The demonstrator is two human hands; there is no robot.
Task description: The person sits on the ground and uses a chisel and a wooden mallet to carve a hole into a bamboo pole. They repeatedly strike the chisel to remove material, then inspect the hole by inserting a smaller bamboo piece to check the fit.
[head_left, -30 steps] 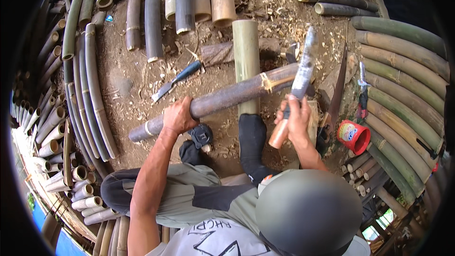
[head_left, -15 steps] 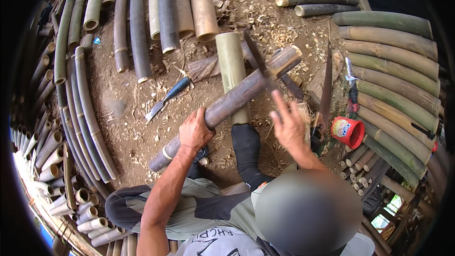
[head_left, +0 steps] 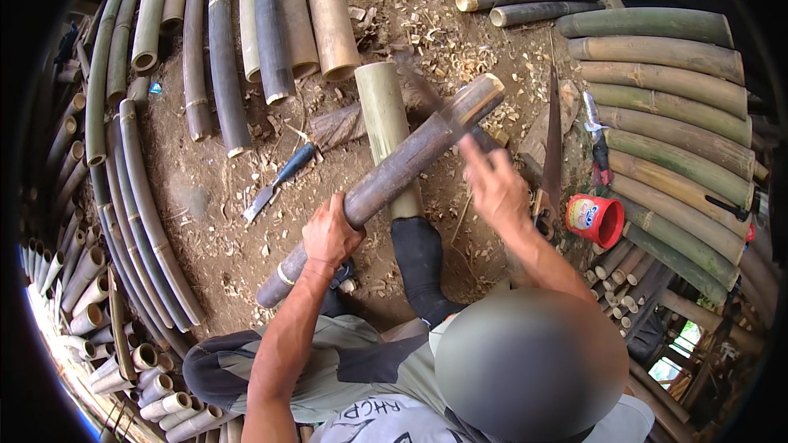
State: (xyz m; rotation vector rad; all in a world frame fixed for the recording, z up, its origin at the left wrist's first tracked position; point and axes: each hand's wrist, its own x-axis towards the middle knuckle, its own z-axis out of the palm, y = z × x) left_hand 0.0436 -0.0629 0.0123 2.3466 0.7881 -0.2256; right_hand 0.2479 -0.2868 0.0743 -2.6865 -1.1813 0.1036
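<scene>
- Left hand (head_left: 328, 234) clamped round the dark pole (head_left: 386, 184), which slants up-right, far end over the pale post (head_left: 386, 115).
- Right hand (head_left: 492, 184) beside that end, blurred; grasp unclear, blade (head_left: 427, 90) just above.

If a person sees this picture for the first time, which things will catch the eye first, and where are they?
In the middle, the left hand grips a dark bamboo pole that lies slanted across a pale upright bamboo piece, while the right hand swings a blade, blurred, near the pole's upper end. A bright red cup stands at the right, and rows of bamboo poles ring the chip-strewn dirt ground.
</scene>
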